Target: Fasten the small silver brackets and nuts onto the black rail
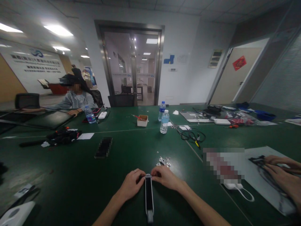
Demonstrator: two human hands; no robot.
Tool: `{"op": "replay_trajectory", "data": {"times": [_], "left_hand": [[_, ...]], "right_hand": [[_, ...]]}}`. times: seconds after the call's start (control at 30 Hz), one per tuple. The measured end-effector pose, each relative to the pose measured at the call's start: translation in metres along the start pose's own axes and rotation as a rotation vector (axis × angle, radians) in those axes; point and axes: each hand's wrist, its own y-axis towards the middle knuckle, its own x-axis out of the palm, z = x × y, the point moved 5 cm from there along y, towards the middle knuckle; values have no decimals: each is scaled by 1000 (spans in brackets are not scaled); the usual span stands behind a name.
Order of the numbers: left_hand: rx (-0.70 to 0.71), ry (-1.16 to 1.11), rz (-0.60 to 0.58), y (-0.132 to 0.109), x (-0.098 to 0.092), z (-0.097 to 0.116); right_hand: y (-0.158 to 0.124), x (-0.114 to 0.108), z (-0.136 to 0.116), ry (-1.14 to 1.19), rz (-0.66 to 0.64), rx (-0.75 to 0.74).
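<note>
A long narrow black part with grey ends (149,196) lies on the green table (77,175), pointing away from me. My left hand (132,184) and my right hand (165,176) meet at its far end, fingers curled and pinching there. What the fingertips grip at that end is too small to make out. Several small silver metal pieces (164,161) lie just beyond my right hand.
Two water bottles (164,121), a small box (142,120), a black cable (191,135) and a dark phone (103,147) lie further off. Another person's hands (283,171) work on a paper sheet at right. A seated person (75,97) is at far left.
</note>
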Motion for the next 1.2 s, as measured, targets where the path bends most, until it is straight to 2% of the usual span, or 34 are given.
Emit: {"op": "replay_trajectory", "data": {"times": [0.17,0.3,0.5,0.6,0.73,0.9,1.07,1.13,1.2], "left_hand": [[-7,-1,-16,0,-3,5],[-19,2,-24,0,-4,7],[-33,2,-41,0,-2,4],[-32,2,-43,0,-2,2],[-26,0,-41,0,-2,2],[-28,0,-38,-1,-1,1],[-40,-9,-40,-2,0,-2],[-39,-15,-40,-2,-1,-2],[-39,-17,-35,-2,-2,0]], "right_hand": [[0,1,-4,-8,10,-40],[0,-13,3,-82,31,-65],[-4,-58,51,-329,234,97],[-8,-66,75,-407,208,168],[-7,-60,88,-394,142,174],[-1,-56,88,-391,174,187],[-3,-58,75,-411,256,173],[-3,-53,63,-378,278,118],[-2,-42,46,-315,245,17]]}}
